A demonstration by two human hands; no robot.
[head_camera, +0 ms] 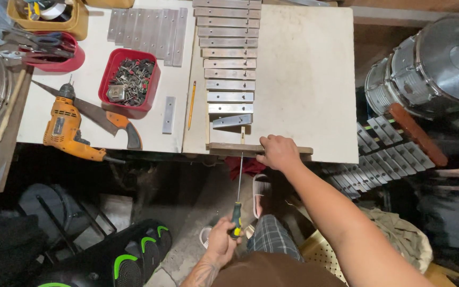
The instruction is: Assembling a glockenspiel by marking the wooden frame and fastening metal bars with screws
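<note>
My left hand (222, 240) grips the green-and-black handle of a long screwdriver (238, 194), its thin shaft reaching up to the near end of a wooden frame (229, 149) at the table's front edge. My right hand (278, 152) presses down on that wooden end piece, just right of the shaft. On the frame lies a row of grey metal bars (230, 64), running away from me; the nearest bar (232, 121) sits tilted.
A white table (309, 79) carries a red tray of screws (129, 79), an orange drill (64, 127), a handsaw (99, 118), a pencil (191, 104), loose metal bars (147, 29) and a single bar (169, 114). Drums (436, 64) and another bar set (383, 154) stand right.
</note>
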